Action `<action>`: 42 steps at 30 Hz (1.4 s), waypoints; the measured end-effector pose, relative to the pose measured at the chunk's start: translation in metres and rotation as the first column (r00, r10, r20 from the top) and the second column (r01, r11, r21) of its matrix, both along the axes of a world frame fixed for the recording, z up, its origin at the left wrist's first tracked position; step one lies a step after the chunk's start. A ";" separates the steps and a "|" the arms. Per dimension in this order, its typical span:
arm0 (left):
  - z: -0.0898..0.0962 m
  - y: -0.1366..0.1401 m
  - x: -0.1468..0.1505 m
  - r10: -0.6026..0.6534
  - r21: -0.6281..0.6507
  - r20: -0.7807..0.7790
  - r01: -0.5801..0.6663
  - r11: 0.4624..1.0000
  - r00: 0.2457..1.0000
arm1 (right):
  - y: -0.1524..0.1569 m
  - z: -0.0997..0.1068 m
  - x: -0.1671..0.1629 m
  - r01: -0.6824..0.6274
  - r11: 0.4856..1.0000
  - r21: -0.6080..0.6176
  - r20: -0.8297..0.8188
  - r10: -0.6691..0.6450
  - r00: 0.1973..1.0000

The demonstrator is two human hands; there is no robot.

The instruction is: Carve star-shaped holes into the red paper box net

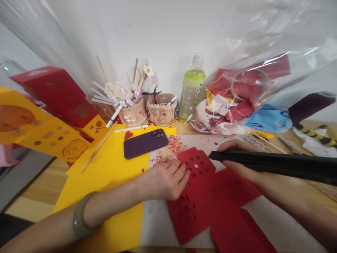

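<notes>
A red card [196,207] with small star holes and a larger flower cut-out lies unfolded on a pale sheet. My left hand [168,177], with a ring and a green bangle, rests on the card's left edge, its fingers curled down over it; the thumb is hidden. My right hand [244,168] is closed around a long, black, bar-shaped tool [273,163], whose kind I cannot make out. The tool's narrow tip is over the card's upper right flap, and its far end runs out of view.
Left of the card are a yellow sheet [118,211], a purple phone [146,143] and a wooden stick [98,147]. Behind stand a pen basket [133,112], a basket with pliers [161,109], a drink bottle [193,88] and a plastic bag of scraps [237,109]. Paper crumbs [171,149] lie nearby.
</notes>
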State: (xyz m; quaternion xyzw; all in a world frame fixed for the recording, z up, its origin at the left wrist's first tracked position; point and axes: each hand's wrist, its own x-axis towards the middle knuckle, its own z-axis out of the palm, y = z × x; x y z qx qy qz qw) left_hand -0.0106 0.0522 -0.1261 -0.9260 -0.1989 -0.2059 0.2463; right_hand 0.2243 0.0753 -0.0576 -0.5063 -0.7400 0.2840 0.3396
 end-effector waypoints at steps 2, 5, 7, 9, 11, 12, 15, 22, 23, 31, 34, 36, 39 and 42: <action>0.001 -0.003 0.003 -0.007 -0.015 0.004 0.007 1.000 1.000 | 0.008 -0.011 -0.006 -0.072 0.994 -0.087 -0.039 0.069 0.997; 0.002 -0.007 0.006 -0.011 -0.030 0.011 0.012 0.999 1.000 | 0.015 -0.026 -0.010 -0.144 0.965 -0.221 -0.128 0.118 0.985; 0.002 -0.008 0.007 0.001 -0.038 0.020 0.000 0.999 1.000 | 0.016 -0.031 -0.012 -0.162 0.949 -0.271 -0.161 0.122 0.979; 0.001 -0.008 0.007 0.014 -0.046 0.040 -0.012 0.999 0.999 | 0.015 -0.034 -0.015 -0.176 0.938 -0.298 -0.154 0.135 0.979; 0.001 -0.008 0.007 0.013 -0.052 0.050 -0.010 0.999 0.999 | 0.015 -0.036 -0.017 -0.189 0.927 -0.323 -0.127 0.156 0.980; 0.001 -0.008 0.007 0.011 -0.056 0.053 -0.008 0.998 0.999 | 0.016 -0.037 -0.018 -0.193 0.923 -0.334 -0.118 0.162 0.980; 0.002 -0.010 0.008 0.012 -0.070 0.057 -0.008 0.998 0.998 | 0.020 -0.041 -0.015 -0.179 0.922 -0.344 -0.106 0.151 0.983; 0.009 -0.012 0.014 0.010 -0.031 0.069 -0.008 0.999 0.998 | 0.027 -0.037 -0.017 -0.243 0.901 -0.359 -0.108 0.219 0.970; 0.010 -0.011 0.016 0.009 -0.032 0.059 -0.008 0.999 0.998 | 0.028 -0.034 -0.018 -0.265 0.892 -0.366 -0.116 0.239 0.964; 0.011 -0.018 0.028 0.065 -0.057 -0.005 -0.065 0.996 0.998 | 0.022 -0.007 -0.018 -0.198 0.957 -0.213 -0.053 0.191 0.980; 0.010 -0.028 0.037 0.120 -0.028 0.043 -0.118 0.993 0.992 | 0.013 -0.013 -0.025 -0.154 0.977 -0.148 -0.144 0.133 0.981; 0.012 -0.035 0.041 0.132 -0.034 0.074 -0.129 0.991 0.989 | 0.006 -0.022 -0.032 -0.163 0.968 -0.189 -0.223 0.119 0.968; 0.014 -0.040 0.040 0.128 -0.127 0.136 -0.111 0.986 0.982 | -0.002 -0.038 -0.038 -0.181 0.949 -0.257 -0.255 0.114 0.960; 0.012 -0.038 0.028 0.109 -0.202 0.215 -0.065 0.977 0.971 | -0.006 -0.046 -0.037 -0.179 0.948 -0.262 -0.206 0.126 0.970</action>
